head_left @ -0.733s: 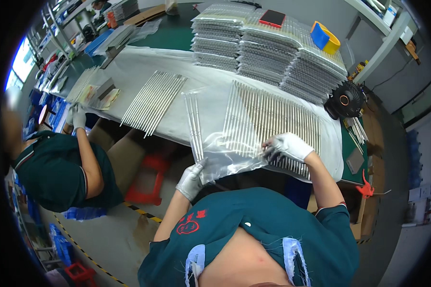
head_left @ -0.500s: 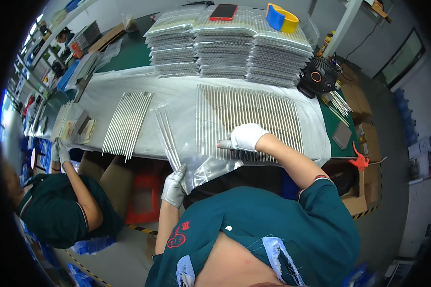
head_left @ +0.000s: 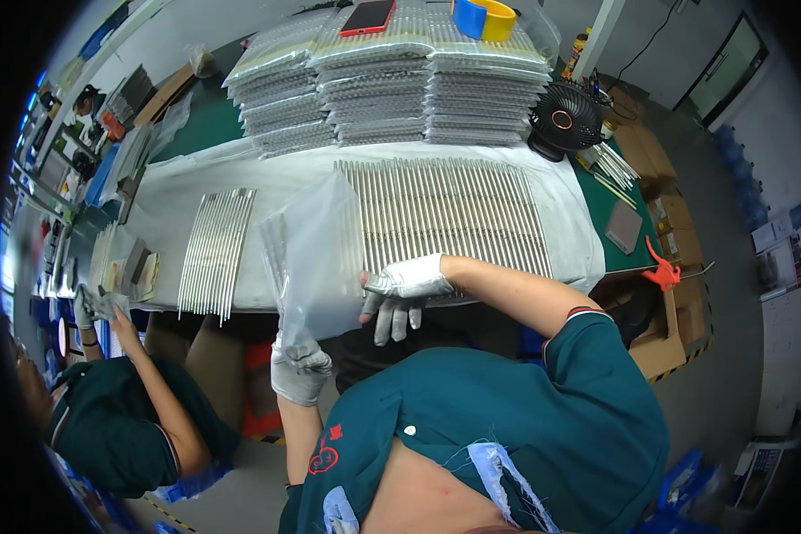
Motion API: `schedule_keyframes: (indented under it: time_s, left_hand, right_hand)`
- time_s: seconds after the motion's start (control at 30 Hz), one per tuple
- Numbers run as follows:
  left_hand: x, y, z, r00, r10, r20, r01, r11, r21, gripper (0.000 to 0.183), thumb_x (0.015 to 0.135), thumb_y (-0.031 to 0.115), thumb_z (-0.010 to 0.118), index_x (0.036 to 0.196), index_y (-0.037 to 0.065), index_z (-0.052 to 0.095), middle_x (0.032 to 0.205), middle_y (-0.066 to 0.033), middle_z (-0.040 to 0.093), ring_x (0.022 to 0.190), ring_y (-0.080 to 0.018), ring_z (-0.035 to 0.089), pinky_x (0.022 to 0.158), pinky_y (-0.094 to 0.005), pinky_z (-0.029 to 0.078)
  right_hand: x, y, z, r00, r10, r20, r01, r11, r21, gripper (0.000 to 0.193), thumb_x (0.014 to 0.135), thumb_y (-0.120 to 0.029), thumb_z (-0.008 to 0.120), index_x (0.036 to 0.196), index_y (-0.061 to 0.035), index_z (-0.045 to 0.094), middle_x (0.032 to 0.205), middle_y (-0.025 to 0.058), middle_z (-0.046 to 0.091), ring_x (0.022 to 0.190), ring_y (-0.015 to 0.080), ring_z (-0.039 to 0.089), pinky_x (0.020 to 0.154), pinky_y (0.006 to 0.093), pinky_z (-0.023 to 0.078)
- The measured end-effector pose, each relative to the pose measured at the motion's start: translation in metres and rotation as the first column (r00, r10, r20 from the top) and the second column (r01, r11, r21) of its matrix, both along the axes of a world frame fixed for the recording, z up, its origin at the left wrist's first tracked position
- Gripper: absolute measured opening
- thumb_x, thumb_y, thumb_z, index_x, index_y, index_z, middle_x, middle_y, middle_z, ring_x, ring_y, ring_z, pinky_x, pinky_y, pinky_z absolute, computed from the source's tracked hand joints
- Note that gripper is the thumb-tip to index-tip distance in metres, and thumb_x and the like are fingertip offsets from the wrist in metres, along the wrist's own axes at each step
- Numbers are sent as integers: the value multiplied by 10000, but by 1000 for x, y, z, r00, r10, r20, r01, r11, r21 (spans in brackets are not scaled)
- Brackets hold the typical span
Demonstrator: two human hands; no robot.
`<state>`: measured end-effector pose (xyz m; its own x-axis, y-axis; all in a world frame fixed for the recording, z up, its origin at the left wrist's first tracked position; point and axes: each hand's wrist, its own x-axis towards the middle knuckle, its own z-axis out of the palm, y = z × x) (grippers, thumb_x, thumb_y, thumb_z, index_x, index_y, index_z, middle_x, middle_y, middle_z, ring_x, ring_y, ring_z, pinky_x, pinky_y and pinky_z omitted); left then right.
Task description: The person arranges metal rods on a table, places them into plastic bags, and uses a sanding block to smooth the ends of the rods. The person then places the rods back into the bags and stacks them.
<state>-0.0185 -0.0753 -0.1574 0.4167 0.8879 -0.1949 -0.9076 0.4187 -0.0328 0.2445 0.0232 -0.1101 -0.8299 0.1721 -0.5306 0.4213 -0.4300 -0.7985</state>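
Observation:
My left hand, in a pale grey-white glove, is closed on the lower end of a clear plastic bag. The bag stands up over the table edge, its upper end on the white cloth. Along its left side a few thin metal rods show faintly through the film. My right hand, gloved with bare fingertips, has its fingers spread beside the bag's right edge; whether it touches the film I cannot tell. Beyond it lies a wide row of silvery metal rods, side by side.
A smaller batch of rods lies to the left. Stacks of bubble-wrap packs stand at the back, bearing a red-edged phone and a blue-yellow tape roll. A black fan stands back right. A co-worker sits at left.
My right hand has moved left from the rod row to the bag, its fingers spreading. The bag now stands higher and fuller in view. My left hand has shifted slightly down and left.

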Motion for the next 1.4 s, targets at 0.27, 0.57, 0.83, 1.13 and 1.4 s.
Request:
schedule_keyframes:
  time_s: [0.27,0.57,0.83,1.13,1.4]
  left_hand:
    - [14,-8,-3,642,-150,-752,184,982,-39,344,868,335,604,971,8,584,789,-121,630,518,-169,599,387,-268,463]
    - [17,-21,-28,655,-79,-752,130,991,9,476,859,383,601,1058,-47,554,796,-146,626,627,-208,620,532,-301,521]
    - [16,-23,-32,503,7,-864,68,997,48,413,894,347,557,1064,-28,529,772,-121,620,602,-193,613,506,-289,515]
    - [-25,-7,8,642,186,-744,-20,974,227,340,896,175,547,1182,-6,505,1128,-77,581,1015,-169,565,896,-304,445]
    - [-152,134,46,400,290,-869,-22,951,307,349,901,238,568,1149,-8,557,1052,-46,613,920,-115,582,801,-260,466]
  right_hand:
    - [-21,-6,-9,768,-630,-114,628,776,-55,770,805,-731,370,1122,-49,535,959,71,600,587,69,423,493,199,347]
    - [-31,19,15,895,-419,-151,411,646,643,597,793,-599,561,866,-12,645,749,66,593,707,154,518,671,269,420]
    - [-47,25,34,980,-197,5,147,746,650,459,859,-486,566,833,-37,656,760,11,587,729,87,505,679,259,427]
    - [-82,19,99,977,-85,-193,204,607,768,375,875,-429,547,891,-69,651,806,104,627,794,202,599,764,312,458]
    - [-121,66,102,947,-157,-279,316,598,737,499,860,-333,586,1258,-45,501,1164,160,577,1020,224,596,899,321,453]
